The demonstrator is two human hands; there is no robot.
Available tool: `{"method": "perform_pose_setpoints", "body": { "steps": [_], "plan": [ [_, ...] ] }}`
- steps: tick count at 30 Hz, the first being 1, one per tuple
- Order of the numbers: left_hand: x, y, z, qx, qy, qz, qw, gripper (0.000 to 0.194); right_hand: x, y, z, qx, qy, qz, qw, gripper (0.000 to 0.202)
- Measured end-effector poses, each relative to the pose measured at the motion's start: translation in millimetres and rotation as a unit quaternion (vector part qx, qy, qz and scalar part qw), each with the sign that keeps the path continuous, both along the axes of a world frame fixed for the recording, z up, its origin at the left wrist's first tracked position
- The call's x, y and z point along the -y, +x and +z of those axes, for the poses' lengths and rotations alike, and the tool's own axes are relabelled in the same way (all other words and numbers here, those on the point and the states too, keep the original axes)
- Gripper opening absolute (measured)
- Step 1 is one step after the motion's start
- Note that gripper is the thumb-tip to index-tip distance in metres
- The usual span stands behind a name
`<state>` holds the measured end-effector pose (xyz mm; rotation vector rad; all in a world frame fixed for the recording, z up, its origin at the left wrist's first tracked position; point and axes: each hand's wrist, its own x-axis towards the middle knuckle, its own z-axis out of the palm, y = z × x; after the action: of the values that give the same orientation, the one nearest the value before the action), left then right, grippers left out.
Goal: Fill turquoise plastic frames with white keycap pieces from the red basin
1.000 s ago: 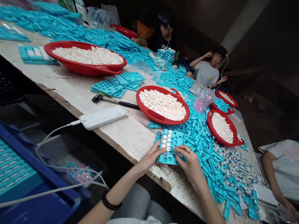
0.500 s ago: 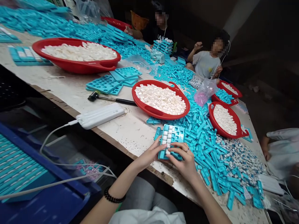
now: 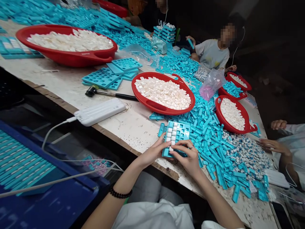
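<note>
A light-blue tray of small square cells (image 3: 183,131) is tilted at the near table edge. Two columns of white square caps (image 3: 169,134) fill its left side, while cells on the right hold none. My left hand (image 3: 152,153) grips the tray's left side, its thumb lying over the lower caps. From the right, my right hand (image 3: 190,159) reaches over the tray, thumb and index finger closed about a white cap (image 3: 171,148) at the bottom of the second column. The fingers partly cover the lower cells.
Red bowls of white caps (image 3: 164,93) stand beyond the tray and at far left (image 3: 64,58) and right (image 3: 232,117). Loose blue strips (image 3: 214,152) spread to the right. A hammer (image 3: 111,93), a white power strip (image 3: 100,112) and a blue crate (image 3: 78,203) lie left. Co-workers sit around.
The view has shifted slightly, while my hands stay on the tray with little movement. A co-worker's hands at the right now reach to the table; another at the back raises a blue strip.
</note>
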<state>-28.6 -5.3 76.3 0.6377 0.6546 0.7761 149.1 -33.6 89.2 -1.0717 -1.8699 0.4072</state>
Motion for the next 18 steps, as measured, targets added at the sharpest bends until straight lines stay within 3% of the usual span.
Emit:
{"method": "perform_pose_setpoints", "body": {
  "steps": [5,9,15,18],
  "plan": [
    [0.0,-0.9,-3.2,-0.002,0.003,0.002,1.000,0.089,0.4,-0.1,-1.4,-0.003,0.007,-0.003,1.000,0.012],
    [0.0,-1.6,-4.5,-0.043,0.060,0.001,0.997,0.090,1.1,0.1,-3.5,-0.001,-0.002,-0.004,1.000,0.013],
    [-0.8,-1.2,-6.0,-0.080,0.141,-0.006,0.987,0.055,1.8,-1.1,-4.7,0.006,0.005,-0.001,1.000,0.016],
    [-0.5,-1.4,-6.7,-0.114,0.145,0.008,0.983,0.052,1.6,-1.1,-6.4,0.010,0.006,0.001,1.000,0.014]
  ]
}}
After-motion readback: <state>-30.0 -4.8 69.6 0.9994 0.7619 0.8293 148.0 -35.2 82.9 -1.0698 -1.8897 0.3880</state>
